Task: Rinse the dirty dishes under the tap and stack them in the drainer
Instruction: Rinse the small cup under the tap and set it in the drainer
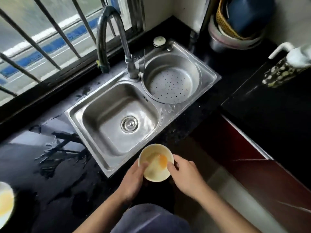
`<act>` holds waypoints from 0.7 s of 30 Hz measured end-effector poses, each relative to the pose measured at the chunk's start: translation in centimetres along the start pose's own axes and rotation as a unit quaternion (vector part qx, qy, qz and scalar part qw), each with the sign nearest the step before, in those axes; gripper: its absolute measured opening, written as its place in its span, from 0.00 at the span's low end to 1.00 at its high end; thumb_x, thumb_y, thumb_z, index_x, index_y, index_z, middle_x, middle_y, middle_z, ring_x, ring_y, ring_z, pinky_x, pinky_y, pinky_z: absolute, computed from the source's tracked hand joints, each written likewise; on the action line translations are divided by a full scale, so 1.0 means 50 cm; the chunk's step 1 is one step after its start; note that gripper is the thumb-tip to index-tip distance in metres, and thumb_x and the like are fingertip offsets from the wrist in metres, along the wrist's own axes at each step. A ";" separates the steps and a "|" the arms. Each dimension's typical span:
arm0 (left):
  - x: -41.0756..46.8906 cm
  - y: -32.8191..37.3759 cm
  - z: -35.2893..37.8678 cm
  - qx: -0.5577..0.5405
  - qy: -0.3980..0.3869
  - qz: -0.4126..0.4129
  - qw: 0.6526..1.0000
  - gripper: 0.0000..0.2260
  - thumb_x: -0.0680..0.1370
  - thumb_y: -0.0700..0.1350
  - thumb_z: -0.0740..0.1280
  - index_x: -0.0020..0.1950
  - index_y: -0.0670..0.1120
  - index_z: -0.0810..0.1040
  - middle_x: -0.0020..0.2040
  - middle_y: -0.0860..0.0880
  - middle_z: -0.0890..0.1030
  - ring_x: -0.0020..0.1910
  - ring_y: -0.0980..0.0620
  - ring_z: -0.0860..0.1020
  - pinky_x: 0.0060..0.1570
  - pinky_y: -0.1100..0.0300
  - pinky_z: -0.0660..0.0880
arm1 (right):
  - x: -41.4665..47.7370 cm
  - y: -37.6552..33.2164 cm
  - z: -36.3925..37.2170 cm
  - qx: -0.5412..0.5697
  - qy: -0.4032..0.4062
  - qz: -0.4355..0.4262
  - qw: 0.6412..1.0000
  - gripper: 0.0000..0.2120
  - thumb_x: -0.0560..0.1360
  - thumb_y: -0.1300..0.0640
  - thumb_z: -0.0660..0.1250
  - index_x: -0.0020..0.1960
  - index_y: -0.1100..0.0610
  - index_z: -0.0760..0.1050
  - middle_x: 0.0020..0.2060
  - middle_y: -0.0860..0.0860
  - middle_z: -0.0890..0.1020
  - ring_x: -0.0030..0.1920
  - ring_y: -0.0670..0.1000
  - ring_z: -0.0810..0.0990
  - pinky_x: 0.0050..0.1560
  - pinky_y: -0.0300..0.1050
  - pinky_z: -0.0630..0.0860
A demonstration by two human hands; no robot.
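Note:
A cream bowl (155, 167) smeared with orange-yellow residue is held in front of the sink's near edge. My left hand (133, 180) grips its left side, thumb on the rim. My right hand (184, 174) holds the right side, fingers over the rim. The steel sink basin (101, 121) lies just beyond, with its drain plug (129, 124) in the middle. The curved tap (124, 42) rises behind it; no water runs. A round perforated drainer (171, 81) sits in the right compartment, with nothing in it.
A second dirty bowl (5, 204) shows at the left edge on the wet black counter (55, 167). Stacked baskets and basins (235, 29) stand at the back right. A pump bottle (286, 68) stands on the right counter. A barred window runs behind.

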State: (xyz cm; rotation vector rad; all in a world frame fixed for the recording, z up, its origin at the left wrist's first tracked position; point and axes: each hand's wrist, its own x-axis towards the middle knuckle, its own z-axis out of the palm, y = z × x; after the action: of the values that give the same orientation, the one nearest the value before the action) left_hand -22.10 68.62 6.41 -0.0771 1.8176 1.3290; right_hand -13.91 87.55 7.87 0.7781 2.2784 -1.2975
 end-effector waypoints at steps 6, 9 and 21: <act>0.147 0.082 0.019 -0.040 0.080 -0.002 0.996 0.22 0.72 0.66 0.62 0.61 0.61 0.83 0.58 0.60 0.86 0.61 0.58 0.82 0.63 0.56 0.74 | 0.162 -0.047 -0.148 0.036 -0.028 -0.015 0.999 0.21 0.76 0.32 0.54 0.63 0.34 0.75 0.35 0.43 0.84 0.32 0.43 0.84 0.39 0.36 0.77; 0.200 0.130 0.008 -0.047 0.126 -0.022 0.991 0.15 0.73 0.64 0.61 0.55 0.67 0.82 0.52 0.73 0.83 0.57 0.68 0.80 0.52 0.68 0.71 | 0.269 -0.107 -0.221 0.057 -0.016 -0.008 0.998 0.09 0.79 0.38 0.58 0.50 0.31 0.77 0.40 0.41 0.86 0.34 0.46 0.85 0.42 0.52 0.84; 0.298 0.248 -0.035 -0.226 0.359 -0.066 0.903 0.13 0.75 0.62 0.58 0.49 0.62 0.80 0.42 0.63 0.83 0.34 0.62 0.79 0.32 0.73 0.72 | 0.898 -0.485 -0.269 0.074 -0.054 0.081 0.993 0.27 0.74 0.36 0.64 0.61 0.57 0.72 0.49 0.56 0.79 0.41 0.61 0.86 0.30 0.54 0.84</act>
State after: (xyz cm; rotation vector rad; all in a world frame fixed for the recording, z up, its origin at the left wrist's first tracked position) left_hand -38.77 78.70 6.01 -1.0453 1.9767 1.7358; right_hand -64.68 101.26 3.65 0.9007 2.0086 -1.4081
